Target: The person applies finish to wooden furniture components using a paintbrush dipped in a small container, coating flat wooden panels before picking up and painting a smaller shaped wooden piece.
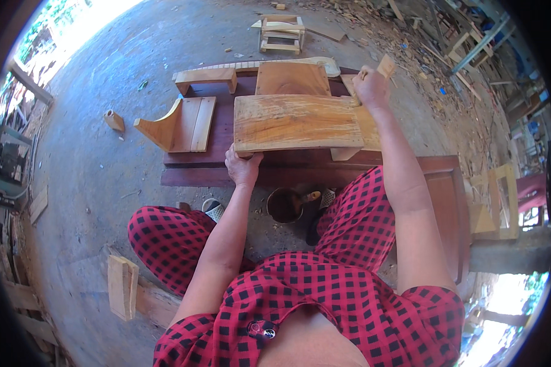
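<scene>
Left hand grips one wooden panel (near edge); right hand is closed on its far corner.

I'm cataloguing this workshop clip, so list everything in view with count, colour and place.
wooden board: one, pale yellow-brown, lying on the dark panel, held at both ends
dark panel: one, reddish-brown, flat on the floor
curved bracket piece: one, light wood, left part of the panel
square board: one, orange-brown, behind the held board
long notched strip: one, pale, along the panel's far edge
small stool frame: one, pale wood, far on the floor
pot with brush: one, dark, between the knees
wood block: one, tan, on the floor at left
concrete floor: grey
left hand: grips the board's near left edge
right hand: on the board's far right end, holding something small
</scene>
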### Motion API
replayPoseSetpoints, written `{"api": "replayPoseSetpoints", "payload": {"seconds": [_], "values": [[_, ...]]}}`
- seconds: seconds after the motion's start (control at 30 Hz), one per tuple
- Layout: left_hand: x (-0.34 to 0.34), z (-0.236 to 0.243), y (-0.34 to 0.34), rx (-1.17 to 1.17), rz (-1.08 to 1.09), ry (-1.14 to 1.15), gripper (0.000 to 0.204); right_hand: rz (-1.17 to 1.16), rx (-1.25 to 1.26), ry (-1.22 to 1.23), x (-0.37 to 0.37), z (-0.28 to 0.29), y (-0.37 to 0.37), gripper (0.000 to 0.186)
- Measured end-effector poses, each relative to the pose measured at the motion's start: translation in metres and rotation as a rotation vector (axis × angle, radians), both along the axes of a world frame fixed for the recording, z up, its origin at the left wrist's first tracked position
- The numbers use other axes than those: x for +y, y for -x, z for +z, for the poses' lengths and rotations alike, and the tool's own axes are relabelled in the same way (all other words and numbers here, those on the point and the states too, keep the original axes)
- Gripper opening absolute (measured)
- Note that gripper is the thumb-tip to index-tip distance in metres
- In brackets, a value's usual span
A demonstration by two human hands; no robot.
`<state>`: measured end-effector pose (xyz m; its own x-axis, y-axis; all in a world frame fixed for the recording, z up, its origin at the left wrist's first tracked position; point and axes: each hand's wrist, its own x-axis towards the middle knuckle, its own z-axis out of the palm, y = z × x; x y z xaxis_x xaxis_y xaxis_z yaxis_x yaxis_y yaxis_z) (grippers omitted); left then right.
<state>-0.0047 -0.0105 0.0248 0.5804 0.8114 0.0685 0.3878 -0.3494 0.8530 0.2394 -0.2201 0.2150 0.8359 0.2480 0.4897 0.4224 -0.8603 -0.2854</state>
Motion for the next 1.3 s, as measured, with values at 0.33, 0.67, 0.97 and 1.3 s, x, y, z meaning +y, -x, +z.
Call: {"api": "replayPoseSetpoints", "payload": {"seconds": [0.33, 0.67, 0.97, 1.3], "values": [[-0.006, 0.014, 0.005, -0.024, 0.029, 0.001, 0.065, 0.640, 0.038, 0.076, 0.113, -0.011, 0.107, 0.012], [-0.002, 0.012, 0.006, 0.012, 0.023, 0.006, 0.074, 0.733, 0.897, -0.876, 0.202, -0.014, 0.123, 0.008], [-0.002, 0.005, 0.001, 0.010, 0.045, -0.017, 0.078, 0.441, 0.868, -1.041, 0.135, -0.035, 0.078, 0.006], [0.000, 0.002, -0.001, 0.000, 0.035, -0.028, 0.070, 0.515, 1.190, -0.893, 0.077, -0.027, 0.126, 0.008]]}}
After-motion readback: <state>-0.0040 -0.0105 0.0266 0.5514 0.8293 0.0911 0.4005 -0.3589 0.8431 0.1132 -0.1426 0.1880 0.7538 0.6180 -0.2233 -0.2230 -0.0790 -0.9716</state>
